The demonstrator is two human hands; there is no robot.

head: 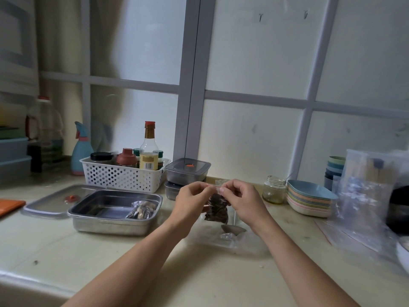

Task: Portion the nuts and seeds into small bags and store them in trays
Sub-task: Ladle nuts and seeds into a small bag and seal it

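Observation:
A small clear zip bag of dark seeds [217, 209] hangs above the counter between my hands. My left hand [192, 199] pinches the left end of its red-lined top edge. My right hand [240, 199] pinches the right end of that edge with thumb and fingers. An open steel tray [88, 212] stands to the left, and a filled small bag of pale nuts [141, 209] lies in its right end. The tray's clear lid [47, 203] lies flat beside it. A metal spoon [233, 229] and crumpled clear plastic [229, 237] lie under the bag.
A white perforated basket [124, 176] with bottles stands behind the tray. Two lidded steel boxes [188, 171] are stacked at the back. An open glass jar [274, 189], stacked coloured dishes [309, 200] and large clear bags [363, 196] fill the right side. An orange board [10, 206] sits far left.

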